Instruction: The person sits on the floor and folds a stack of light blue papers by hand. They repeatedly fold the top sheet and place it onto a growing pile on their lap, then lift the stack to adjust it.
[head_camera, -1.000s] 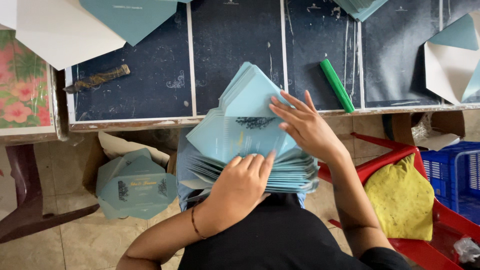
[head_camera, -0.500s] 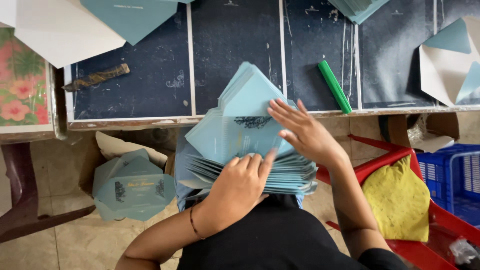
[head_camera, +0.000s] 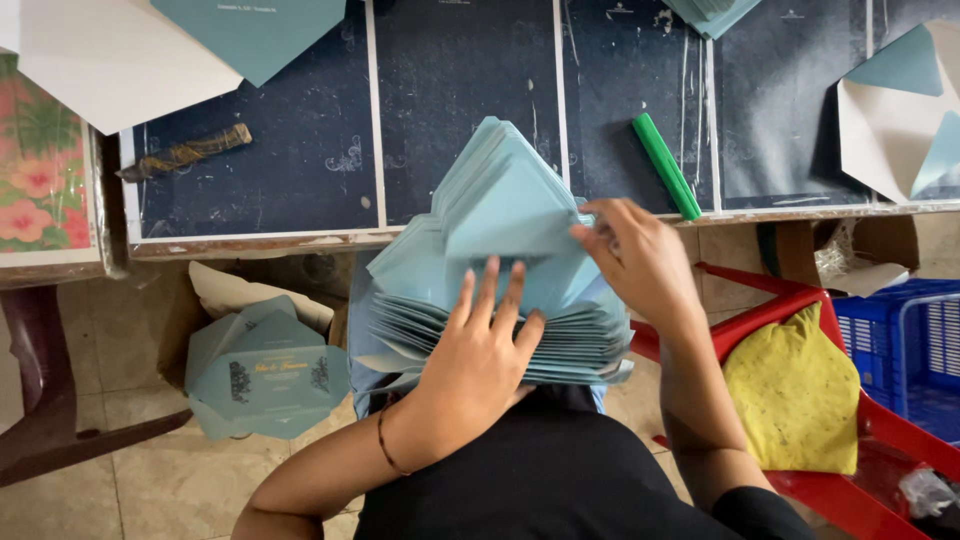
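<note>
From the head camera I see my left hand (head_camera: 480, 350) spread flat, fingers extended, pressing on a thick stack of pale blue folded paper envelopes (head_camera: 500, 280) resting on my lap against the edge of the dark blue papered bench (head_camera: 290, 170). My right hand (head_camera: 640, 262) curls over the stack's upper right, fingertips pinching the top envelope's edge. A brown cardboard box (head_camera: 215, 300) on the floor holds more blue envelopes (head_camera: 265, 370). A green marker pen (head_camera: 666, 165) lies on the bench. A yellow cloth (head_camera: 790, 390) sits on a red plastic chair (head_camera: 880, 430), beside a blue plastic crate (head_camera: 905, 345) whose contents I cannot tell.
</note>
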